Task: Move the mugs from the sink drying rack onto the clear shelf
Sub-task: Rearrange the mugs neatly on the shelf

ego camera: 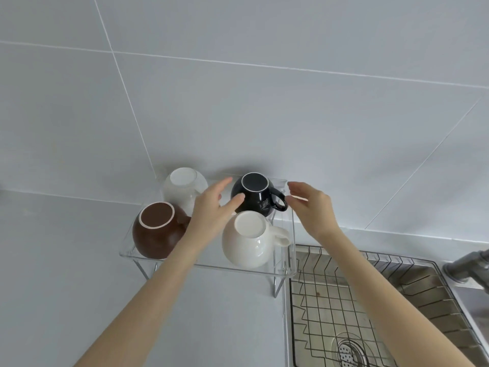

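Several mugs stand upside down on the clear shelf (201, 263): a brown mug (154, 233) front left, a white mug (184, 186) back left, a black mug (255, 198) back right, a cream mug (248, 242) front right. My left hand (215, 205) hovers over the shelf's middle, fingers apart, thumb tip at the black mug's left side. My right hand (309, 207) is open just right of the black mug's handle, holding nothing. The wire drying rack (344, 295) in the sink holds no mugs in view.
The shelf stands on a grey counter (66, 260) against a tiled wall (238, 102). The steel sink (428, 292) with its drain lies to the right. A grey faucet (468, 266) juts in at the right edge.
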A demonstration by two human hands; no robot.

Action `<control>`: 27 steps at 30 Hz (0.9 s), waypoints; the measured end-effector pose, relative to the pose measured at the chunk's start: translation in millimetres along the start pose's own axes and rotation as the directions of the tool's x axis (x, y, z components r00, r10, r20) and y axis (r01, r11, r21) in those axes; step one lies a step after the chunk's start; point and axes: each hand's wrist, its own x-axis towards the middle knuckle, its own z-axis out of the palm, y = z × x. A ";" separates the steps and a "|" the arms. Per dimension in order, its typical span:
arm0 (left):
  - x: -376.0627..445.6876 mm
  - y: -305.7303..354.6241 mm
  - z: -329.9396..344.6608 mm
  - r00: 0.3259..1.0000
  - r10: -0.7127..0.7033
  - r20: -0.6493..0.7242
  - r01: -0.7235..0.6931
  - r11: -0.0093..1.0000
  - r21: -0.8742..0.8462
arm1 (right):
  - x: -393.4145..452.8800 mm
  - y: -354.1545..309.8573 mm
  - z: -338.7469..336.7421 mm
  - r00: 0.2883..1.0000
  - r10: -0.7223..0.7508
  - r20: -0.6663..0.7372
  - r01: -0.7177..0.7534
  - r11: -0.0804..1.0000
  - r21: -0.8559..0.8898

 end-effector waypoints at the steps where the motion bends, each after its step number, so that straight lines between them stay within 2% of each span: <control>1: 11.7 1.0 2.9 0.999 0.002 0.035 -0.003 0.999 0.038 | 4.1 -0.2 5.1 1.000 0.002 0.003 -0.001 1.000 -0.031; 5: 39.5 -3.5 13.8 0.986 -0.019 0.165 -0.005 0.990 0.143 | 11.2 10.2 20.3 0.997 -0.073 0.014 0.074 0.985 -0.153; 7: 44.9 -8.0 15.2 0.981 -0.012 0.191 -0.017 0.988 0.153 | 13.5 13.0 19.5 0.996 -0.084 0.009 0.085 0.985 -0.147; 16: 40.8 -9.3 14.4 0.988 0.110 0.107 -0.127 0.978 0.168 | 31.7 11.5 13.4 0.994 -0.095 0.047 0.100 0.985 -0.138; 20: 41.7 -12.1 14.4 0.992 0.096 0.085 -0.109 0.982 0.155 | 31.9 11.9 12.3 0.995 -0.091 0.029 0.094 0.987 -0.131; 24: 39.8 -9.5 14.8 0.986 0.106 0.127 -0.132 0.966 0.223 | 30.5 12.0 15.7 0.997 -0.072 0.031 0.076 0.986 -0.149; 27: 43.5 -1.9 -4.1 0.976 0.115 0.187 -0.168 0.939 0.301 | 31.4 -1.4 19.4 0.995 -0.003 0.102 0.031 0.962 -0.273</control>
